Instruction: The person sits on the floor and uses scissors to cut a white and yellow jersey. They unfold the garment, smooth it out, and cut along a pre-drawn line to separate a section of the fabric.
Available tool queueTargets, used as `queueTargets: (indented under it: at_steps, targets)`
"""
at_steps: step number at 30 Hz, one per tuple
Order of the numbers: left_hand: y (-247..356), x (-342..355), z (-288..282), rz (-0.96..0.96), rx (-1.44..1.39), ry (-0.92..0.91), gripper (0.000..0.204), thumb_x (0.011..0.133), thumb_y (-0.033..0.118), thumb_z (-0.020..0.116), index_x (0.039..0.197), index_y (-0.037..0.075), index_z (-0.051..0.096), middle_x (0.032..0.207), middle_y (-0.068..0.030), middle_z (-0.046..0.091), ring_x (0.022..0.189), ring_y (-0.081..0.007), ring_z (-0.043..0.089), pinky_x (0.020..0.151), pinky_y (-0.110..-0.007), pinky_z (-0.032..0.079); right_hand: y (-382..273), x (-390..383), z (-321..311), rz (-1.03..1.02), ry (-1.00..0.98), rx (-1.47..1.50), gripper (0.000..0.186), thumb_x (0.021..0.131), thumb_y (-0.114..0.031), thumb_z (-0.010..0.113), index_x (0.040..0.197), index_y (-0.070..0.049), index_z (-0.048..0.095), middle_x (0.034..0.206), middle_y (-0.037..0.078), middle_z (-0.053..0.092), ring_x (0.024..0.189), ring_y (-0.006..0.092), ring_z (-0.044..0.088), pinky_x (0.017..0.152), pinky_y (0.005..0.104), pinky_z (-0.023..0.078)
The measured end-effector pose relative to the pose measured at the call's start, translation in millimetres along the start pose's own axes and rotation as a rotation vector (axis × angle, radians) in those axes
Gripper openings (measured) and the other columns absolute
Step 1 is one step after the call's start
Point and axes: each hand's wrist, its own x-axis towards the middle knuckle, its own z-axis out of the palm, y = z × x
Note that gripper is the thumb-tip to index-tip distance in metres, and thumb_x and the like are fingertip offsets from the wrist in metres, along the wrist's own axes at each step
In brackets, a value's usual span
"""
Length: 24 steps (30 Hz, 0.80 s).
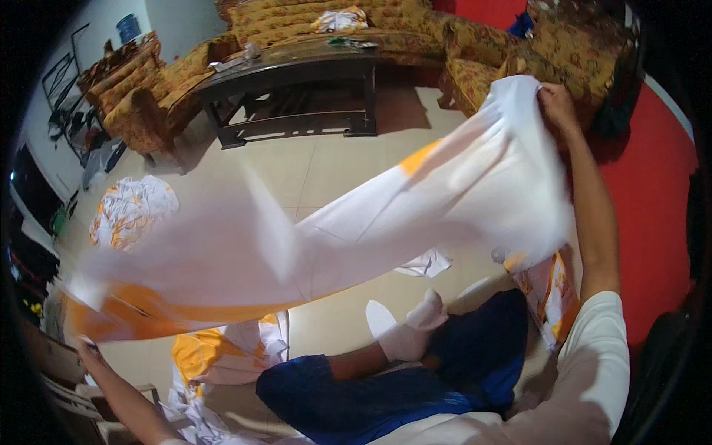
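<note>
In the head view, a long white cloth with orange patches spans the space between the two hands, blurred in its middle and at both ends. The right hand pinches its upper end between the fingers; the left hand meets its lower corner, but whether those fingers pinch it I cannot tell. Being taken by opposite ends presumably keeps the fabric spread and off the pale tiled floor.

Just right of the left fingers, below the cloth, lies a crumpled white-and-orange fabric piece; beyond them sits a rumpled white-and-orange fabric heap. Below the right fingers, beside the forearm, is a bunched white-and-orange fabric bundle. These perhaps lie aside to leave room.

For containers, a blue plastic bottle and a clear plastic bag stand far beyond the left fingers; their contents are indistinct.
</note>
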Motion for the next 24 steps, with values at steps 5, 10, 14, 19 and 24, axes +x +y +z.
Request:
queueTargets:
  at_steps: [5,10,14,19,24]
  targets:
    - [-75.5,-222.1,29.3,0.054,0.372,0.033,0.019,0.078,0.006,0.070,0.094,0.000,0.063,0.113,-0.0259,0.060,0.094,-0.0326,0.063,0.084,-0.047,0.053,-104.4,-127.9,45.4,-0.098,-0.302,0.172,0.019,0.089,-0.011,0.060,0.098,0.003,0.069,0.086,0.012,0.070,0.076,0.0158,0.066,0.068,0.0322,0.051]
    - [-53.6,-524.1,262.7,-0.180,0.348,-0.536,0.047,0.080,0.016,0.075,0.121,0.002,0.055,0.125,-0.0200,0.057,0.114,-0.0331,0.056,0.099,-0.043,0.044,-145.8,-230.0,107.7,0.016,-0.243,0.566,0.017,0.086,-0.004,0.057,0.096,0.004,0.068,0.104,0.012,0.069,0.100,0.0188,0.063,0.093,0.0333,0.047]
    - [8.9,-698.2,453.5,0.291,0.115,-0.948,0.067,0.075,0.016,0.081,0.132,0.001,0.048,0.137,-0.0201,0.048,0.128,-0.0383,0.045,0.108,-0.044,0.036,-219.5,-258.5,111.6,0.290,-0.354,0.982,0.017,0.086,-0.009,0.055,0.092,0.003,0.065,0.105,0.011,0.068,0.095,0.0154,0.061,0.087,0.0299,0.047]
    - [42.5,-663.1,505.3,-0.177,-0.208,-1.115,0.030,0.082,0.006,0.066,0.111,-0.003,0.063,0.095,-0.0108,0.071,0.091,-0.0172,0.066,0.081,-0.031,0.050,-205.4,-268.0,82.7,0.094,-0.501,1.084,0.010,0.082,-0.009,0.055,0.079,0.000,0.056,0.096,0.011,0.064,0.082,0.0122,0.054,0.077,0.0263,0.044]
    - [101.8,-624.3,441.0,-0.022,-0.101,-1.543,0.016,0.088,0.011,0.064,0.095,-0.003,0.064,0.080,-0.0121,0.064,0.073,-0.0192,0.060,0.070,-0.032,0.047,-158.5,-299.8,71.6,0.073,-0.864,0.913,0.016,0.078,-0.010,0.060,0.070,-0.002,0.048,0.091,0.010,0.065,0.078,0.0134,0.055,0.073,0.0286,0.043]
